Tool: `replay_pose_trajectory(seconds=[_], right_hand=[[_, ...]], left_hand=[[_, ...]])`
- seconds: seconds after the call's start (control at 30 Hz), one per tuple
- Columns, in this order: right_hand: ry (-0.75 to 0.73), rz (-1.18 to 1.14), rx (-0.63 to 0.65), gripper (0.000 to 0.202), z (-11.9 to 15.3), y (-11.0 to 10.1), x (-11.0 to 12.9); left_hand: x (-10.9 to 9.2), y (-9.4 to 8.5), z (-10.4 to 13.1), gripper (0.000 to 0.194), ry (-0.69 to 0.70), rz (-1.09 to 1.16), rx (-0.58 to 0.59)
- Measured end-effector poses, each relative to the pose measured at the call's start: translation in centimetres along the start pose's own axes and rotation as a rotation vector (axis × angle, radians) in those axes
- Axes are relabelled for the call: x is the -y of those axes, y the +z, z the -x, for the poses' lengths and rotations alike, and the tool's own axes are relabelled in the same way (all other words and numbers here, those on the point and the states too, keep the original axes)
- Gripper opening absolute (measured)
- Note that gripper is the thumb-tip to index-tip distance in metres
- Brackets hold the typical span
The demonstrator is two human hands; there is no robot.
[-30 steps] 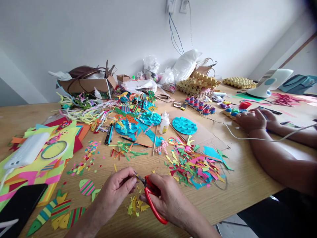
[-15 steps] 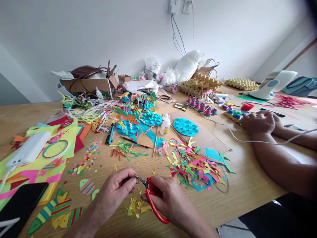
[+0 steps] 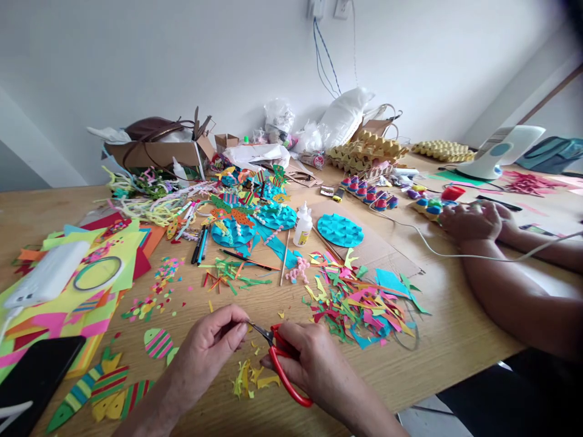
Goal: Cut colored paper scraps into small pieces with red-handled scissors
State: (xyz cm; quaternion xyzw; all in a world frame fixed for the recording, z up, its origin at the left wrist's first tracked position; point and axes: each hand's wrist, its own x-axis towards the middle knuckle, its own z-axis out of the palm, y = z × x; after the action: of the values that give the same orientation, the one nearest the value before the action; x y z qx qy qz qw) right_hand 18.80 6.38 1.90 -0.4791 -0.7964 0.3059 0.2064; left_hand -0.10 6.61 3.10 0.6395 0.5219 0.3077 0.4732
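Observation:
My right hand (image 3: pixel 303 352) is wrapped round red-handled scissors (image 3: pixel 286 383), whose metal blades point left towards my left hand (image 3: pixel 218 340). The fingers of my left hand are pinched together at the blade tips; what they hold is too small to make out. Below the blades lie yellow paper scraps (image 3: pixel 246 377). Striped paper fish (image 3: pixel 158 343) rest left of my left wrist, near a green and blue striped one (image 3: pixel 75 397). A large heap of coloured paper scraps (image 3: pixel 364 303) spreads to the right of my right hand.
Coloured sheets (image 3: pixel 113 279) carry a white power bank (image 3: pixel 50 273); a black phone (image 3: pixel 40 376) lies nearer. Glue bottles (image 3: pixel 303 227) and blue painted ovals (image 3: pixel 340 230) stand mid-table. At the right, a person's hands (image 3: pixel 473 221) rest by painted egg cartons (image 3: pixel 428 208), with a white cable (image 3: pixel 423 240) crossing.
The camera view has shifted slightly. My left fingers have moved a little relative to the scissor tips; the scissors remain in my right hand.

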Motion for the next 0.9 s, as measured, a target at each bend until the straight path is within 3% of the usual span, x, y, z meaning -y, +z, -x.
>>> replay_pose_trajectory(seconds=[0.27,0.9], right_hand=[[0.011,-0.006,-0.012,0.028,0.07,0.06,0.59],[0.013,-0.006,-0.022,0.038,0.08,0.36,0.2]], left_hand=[[-0.09,0.12,-0.06,0.017,0.051,-0.05,-0.013],[0.02,0.14,0.01,0.015,0.055,-0.039,-0.066]])
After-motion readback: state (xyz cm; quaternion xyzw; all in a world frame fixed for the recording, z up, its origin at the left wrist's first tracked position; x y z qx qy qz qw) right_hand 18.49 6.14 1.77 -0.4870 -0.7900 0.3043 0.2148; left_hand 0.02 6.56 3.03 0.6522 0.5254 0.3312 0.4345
